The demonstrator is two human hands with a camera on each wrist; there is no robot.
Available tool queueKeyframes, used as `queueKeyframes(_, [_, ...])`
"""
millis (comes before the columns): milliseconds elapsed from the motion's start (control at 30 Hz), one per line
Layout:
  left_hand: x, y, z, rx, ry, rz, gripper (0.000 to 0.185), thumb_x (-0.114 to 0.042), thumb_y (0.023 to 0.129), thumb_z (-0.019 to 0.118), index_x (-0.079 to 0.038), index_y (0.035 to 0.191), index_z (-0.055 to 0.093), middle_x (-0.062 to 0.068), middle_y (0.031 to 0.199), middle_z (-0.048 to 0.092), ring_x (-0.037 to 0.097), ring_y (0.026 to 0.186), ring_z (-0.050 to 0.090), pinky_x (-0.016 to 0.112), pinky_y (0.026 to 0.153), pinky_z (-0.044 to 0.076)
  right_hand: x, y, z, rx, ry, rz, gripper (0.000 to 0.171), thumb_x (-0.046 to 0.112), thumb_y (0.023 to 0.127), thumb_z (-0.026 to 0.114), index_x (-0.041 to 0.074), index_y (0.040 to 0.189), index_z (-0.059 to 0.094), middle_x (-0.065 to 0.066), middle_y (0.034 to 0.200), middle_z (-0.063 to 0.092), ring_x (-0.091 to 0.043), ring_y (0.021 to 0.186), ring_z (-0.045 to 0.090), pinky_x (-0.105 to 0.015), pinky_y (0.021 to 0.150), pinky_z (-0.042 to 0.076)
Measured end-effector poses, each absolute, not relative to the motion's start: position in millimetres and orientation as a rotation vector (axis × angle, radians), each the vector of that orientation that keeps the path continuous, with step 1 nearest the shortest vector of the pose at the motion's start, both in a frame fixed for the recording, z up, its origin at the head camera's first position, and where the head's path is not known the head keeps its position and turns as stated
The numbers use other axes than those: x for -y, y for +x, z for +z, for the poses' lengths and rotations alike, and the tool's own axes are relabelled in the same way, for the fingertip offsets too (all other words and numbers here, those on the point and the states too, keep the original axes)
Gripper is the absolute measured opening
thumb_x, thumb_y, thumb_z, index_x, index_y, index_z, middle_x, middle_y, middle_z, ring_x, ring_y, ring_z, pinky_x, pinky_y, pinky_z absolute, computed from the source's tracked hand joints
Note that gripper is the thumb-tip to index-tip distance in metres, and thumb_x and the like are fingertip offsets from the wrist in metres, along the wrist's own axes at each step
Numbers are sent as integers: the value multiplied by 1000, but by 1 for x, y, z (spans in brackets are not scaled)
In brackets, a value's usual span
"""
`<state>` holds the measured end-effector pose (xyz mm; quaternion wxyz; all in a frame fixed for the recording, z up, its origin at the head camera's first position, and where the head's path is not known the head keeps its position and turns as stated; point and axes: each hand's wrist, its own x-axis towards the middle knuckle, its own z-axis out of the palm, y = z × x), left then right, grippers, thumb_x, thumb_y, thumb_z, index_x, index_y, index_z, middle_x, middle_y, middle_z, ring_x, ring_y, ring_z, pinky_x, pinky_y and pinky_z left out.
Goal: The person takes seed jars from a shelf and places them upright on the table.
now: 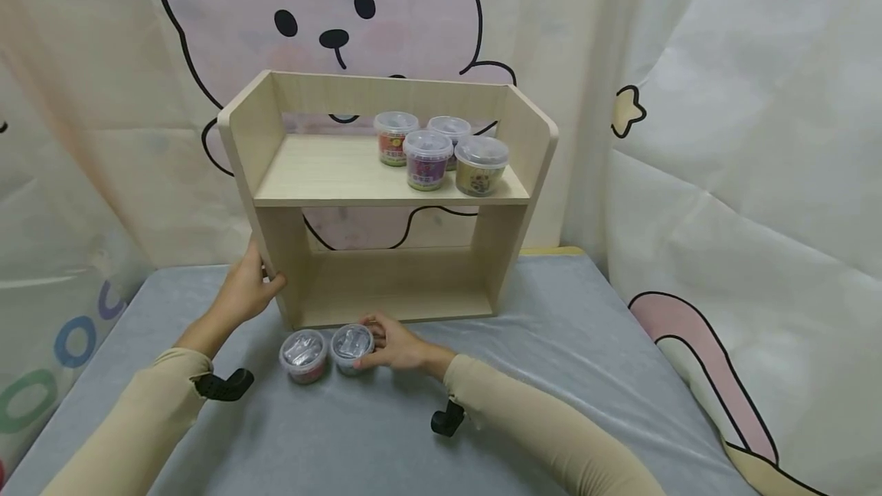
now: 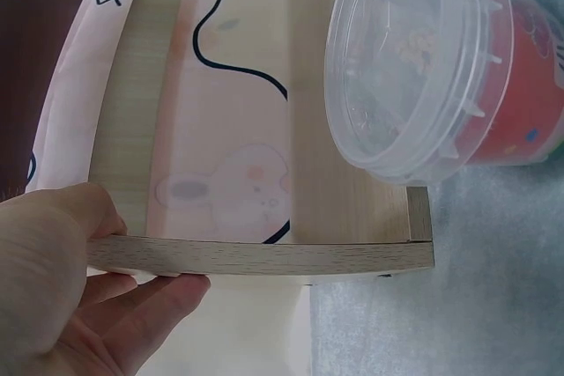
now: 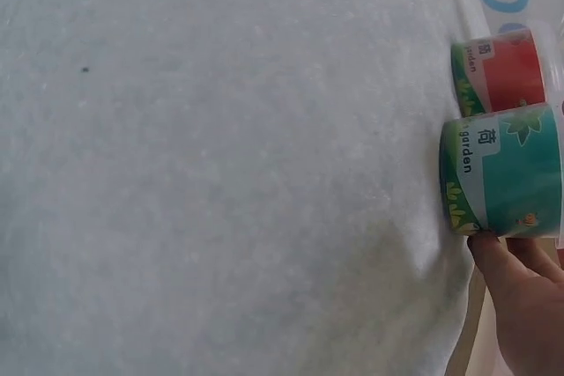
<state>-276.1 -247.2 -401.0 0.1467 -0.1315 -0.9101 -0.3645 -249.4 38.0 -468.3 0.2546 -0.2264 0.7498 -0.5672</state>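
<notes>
Two lidded tubs sit at lower centre of the head view. The right hand (image 1: 396, 347) grips the green tub (image 1: 352, 347); the left hand (image 1: 244, 291) clasps the wooden shelf (image 1: 258, 144) beside the red tub (image 1: 304, 355).

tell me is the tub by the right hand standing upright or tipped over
Upright: the teal tub stands on the grey mat, clear lid facing up, the right hand gripping its side.

— Two long sleeves, one on each arm. Both a soft tan colour, plain, no pictures or stripes.

— Snug, too. Tight all the way down, ending right at the wrists. Left hand (image 1: 243, 293) and right hand (image 1: 398, 347) bare, no gloves, no rings.

— Something black under each wrist?

— Yes. A small black clip-like thing, chunky and rounded, strapped under each sleeve end. Same shape on both sides. No wires to spot.
</notes>
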Motion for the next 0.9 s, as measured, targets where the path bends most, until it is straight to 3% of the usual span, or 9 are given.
queueKeyframes(367, [248, -280, -401, 2577, -412, -1073, 73, 6, 88, 60, 1, 149, 21, 39, 131, 53, 56, 118, 58, 67, 96, 53, -42, -251, -474, -2022, -619, -1523, 67, 1, 91, 71, 7, 147, 37, -20, 145, 57, -32, 137, 55, -34, 109, 52])
queueKeyframes(633, [249, -279, -403, 2580, -412, -1104, 72, 6, 89, 60, 1, 150, 21, 38, 133, 51, 56, 121, 55, 67, 99, 51, -52, -252, -466, -2020, -619, -1391, 76, 16, 95, 70, 15, 158, 27, -13, 159, 43, -28, 148, 42, -38, 121, 41])
queueKeyframes(900, [248, -280, -406, 2602, -413, -1082, 71, 5, 89, 59, 1, 149, 21, 39, 132, 52, 57, 120, 56, 66, 98, 52, -66, -246, -443, -2061, -640, -1343, 76, 25, 100, 63, 22, 162, 20, -16, 161, 39, -31, 148, 41, -44, 121, 40])
